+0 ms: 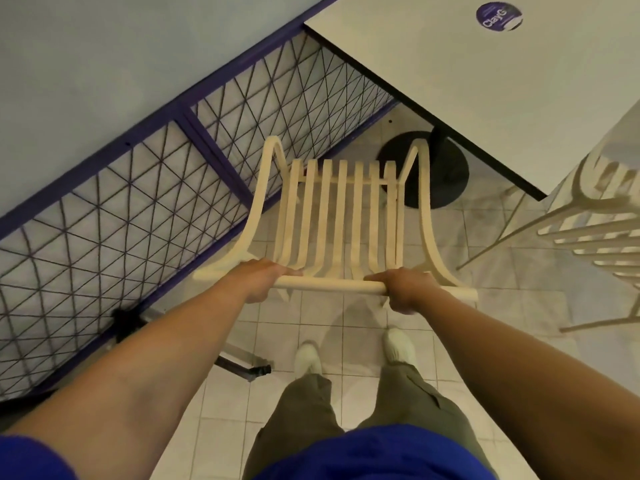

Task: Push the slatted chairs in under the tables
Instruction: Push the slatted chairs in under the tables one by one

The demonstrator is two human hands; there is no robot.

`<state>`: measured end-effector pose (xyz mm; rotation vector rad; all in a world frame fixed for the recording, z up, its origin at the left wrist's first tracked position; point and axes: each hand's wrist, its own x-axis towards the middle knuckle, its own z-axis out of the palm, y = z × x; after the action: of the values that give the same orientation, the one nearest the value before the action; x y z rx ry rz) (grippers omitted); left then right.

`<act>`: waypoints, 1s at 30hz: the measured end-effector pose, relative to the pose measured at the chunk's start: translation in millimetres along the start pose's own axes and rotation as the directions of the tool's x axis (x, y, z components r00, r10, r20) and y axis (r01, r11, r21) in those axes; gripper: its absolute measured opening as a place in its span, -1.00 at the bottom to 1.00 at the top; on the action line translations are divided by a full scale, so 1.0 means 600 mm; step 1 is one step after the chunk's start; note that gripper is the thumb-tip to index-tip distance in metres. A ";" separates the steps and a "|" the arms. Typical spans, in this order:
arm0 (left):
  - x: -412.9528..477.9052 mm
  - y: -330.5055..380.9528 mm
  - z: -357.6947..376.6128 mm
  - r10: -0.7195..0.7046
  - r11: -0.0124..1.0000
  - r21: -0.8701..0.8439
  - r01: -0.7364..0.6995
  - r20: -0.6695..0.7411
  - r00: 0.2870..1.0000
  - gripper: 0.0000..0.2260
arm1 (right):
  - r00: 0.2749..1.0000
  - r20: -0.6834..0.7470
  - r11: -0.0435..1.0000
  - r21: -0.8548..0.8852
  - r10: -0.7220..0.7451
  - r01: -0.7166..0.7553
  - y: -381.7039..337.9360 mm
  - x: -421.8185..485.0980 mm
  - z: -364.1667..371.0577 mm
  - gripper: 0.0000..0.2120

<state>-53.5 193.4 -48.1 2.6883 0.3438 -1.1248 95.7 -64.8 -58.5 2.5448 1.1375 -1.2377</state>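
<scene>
Pale square floor tiles fill the lower middle of the frame. At centre stands a cream slatted wooden chair, its top rail gripped by the left hand and right hand, fingers curled closed round it. The chair's front points towards a white rectangular table with a black edge at upper right.

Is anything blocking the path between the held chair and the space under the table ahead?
Nothing loose lies on the tiled floor between them. Both hands, left and right, grip the top rail of the cream slatted chair. The white table's black round pedestal base stands just ahead on the right and may limit how far the chair goes in.
</scene>
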 end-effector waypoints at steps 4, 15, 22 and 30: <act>0.011 -0.017 -0.018 0.032 0.999 0.021 -0.032 0.016 0.999 -0.22 | 0.999 -0.017 1.000 -0.002 0.032 -0.032 -0.014 0.005 -0.001 -0.44; 0.019 -0.053 -0.025 0.071 0.997 0.020 -0.071 0.026 0.997 -0.27 | 0.991 -0.071 0.993 0.051 0.110 -0.106 -0.040 0.019 0.009 -0.44; 0.023 -0.048 -0.032 0.067 0.997 0.031 -0.069 0.070 0.995 -0.36 | 1.000 0.006 0.981 0.190 0.028 -0.029 -0.027 0.015 -0.006 -0.35; 0.017 -0.048 -0.032 0.003 1.000 -0.003 -0.003 0.082 0.997 -0.33 | 0.997 0.060 0.990 0.136 -0.052 0.043 -0.022 0.022 -0.008 -0.30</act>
<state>-41.9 227.7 -45.0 2.6301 0.3275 -1.2285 95.1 -45.7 -61.8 2.5653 1.1451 -1.4432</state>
